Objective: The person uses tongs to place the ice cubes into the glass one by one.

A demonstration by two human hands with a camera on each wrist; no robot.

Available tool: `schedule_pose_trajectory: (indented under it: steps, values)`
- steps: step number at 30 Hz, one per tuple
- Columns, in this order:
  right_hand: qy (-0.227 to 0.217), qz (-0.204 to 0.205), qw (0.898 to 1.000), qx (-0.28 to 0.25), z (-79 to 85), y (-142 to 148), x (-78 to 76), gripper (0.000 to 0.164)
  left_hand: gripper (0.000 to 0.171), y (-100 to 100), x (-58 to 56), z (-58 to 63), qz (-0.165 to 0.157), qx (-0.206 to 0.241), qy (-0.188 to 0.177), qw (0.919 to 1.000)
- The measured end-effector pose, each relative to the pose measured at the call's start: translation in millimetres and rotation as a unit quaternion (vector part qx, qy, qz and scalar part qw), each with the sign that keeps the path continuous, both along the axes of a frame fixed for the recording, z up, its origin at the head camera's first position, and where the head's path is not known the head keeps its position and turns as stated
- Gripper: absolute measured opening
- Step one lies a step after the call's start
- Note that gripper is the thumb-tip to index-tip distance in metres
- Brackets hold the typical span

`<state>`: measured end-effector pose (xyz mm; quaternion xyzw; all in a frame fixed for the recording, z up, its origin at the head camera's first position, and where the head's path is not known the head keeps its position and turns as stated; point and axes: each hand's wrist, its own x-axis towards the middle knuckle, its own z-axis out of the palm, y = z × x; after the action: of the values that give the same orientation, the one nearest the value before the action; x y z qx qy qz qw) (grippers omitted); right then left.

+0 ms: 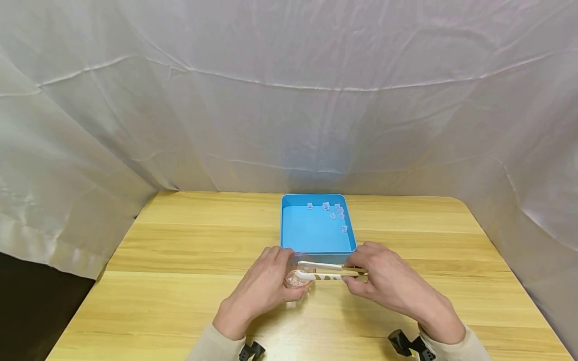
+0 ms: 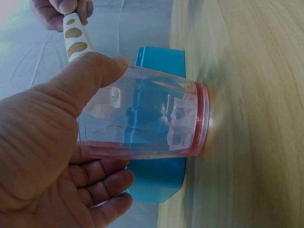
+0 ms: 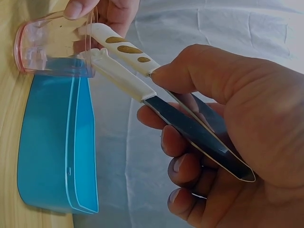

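Across a wood-grain table [image 1: 180, 250], a blue tray [image 1: 307, 230] sits near the middle of the far edge. Between the tray and the table's near edge, a person's right hand [image 1: 393, 278] pinches white, gold-spotted tongs [image 1: 321, 277], thumb against fingers, the tips parted inside a clear, pink-tinted cup [image 2: 142, 114]. The left hand [image 1: 264, 281] grasps the cup, roughly upright, at the tray's near edge. Loose clear cubes [image 1: 326, 206] lie mostly toward the tray's far right corner; more rest in the cup's bottom. Whether the tips hold one cannot be told. Steadying the cup, keeping tips below its rim and parting them gently should limit spills.
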<state>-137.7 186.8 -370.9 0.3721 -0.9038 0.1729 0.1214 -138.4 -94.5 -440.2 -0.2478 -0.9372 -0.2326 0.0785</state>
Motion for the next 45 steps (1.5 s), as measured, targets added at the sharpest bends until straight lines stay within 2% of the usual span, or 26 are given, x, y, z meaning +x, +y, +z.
schedule_pose_trajectory:
  steps: [6,12,16,22,29,36,45]
  values:
    - [-0.014,-0.005,1.0,0.0,3.1,2,0.7,0.007,0.067,0,-0.1,0.2,0.0,0.001,0.001,1.0]
    - [0.0,-0.01,1.0,-0.009,6.7,5,-0.2,0.011,0.069,-1,-0.4,0.9,0.0,0.002,-0.011,0.9999]
    - [-0.006,-0.025,0.999,-0.018,9.4,9,-1.5,0.011,0.071,-2,-0.3,1.7,-0.001,0.003,-0.017,0.9999]
    - [0.004,-0.065,0.997,-0.029,10.2,16,-7.8,0.01,0.073,-3,0.0,2.6,-0.001,0.004,-0.016,0.9999]
    - [0.022,-0.135,0.99,-0.029,4.1,22,-20.0,0.008,0.074,-2,0.1,1.4,-0.002,0.004,-0.018,0.9998]
    - [0.068,-0.196,0.978,0.026,-11.5,21,-36.5,0.015,0.074,1,-0.3,0.5,-0.004,0.005,-0.021,0.9998]
    - [0.123,-0.198,0.967,0.106,-23.1,8,-55.0,0.033,0.074,0,-0.2,0.3,-0.002,0.005,-0.02,0.9998]
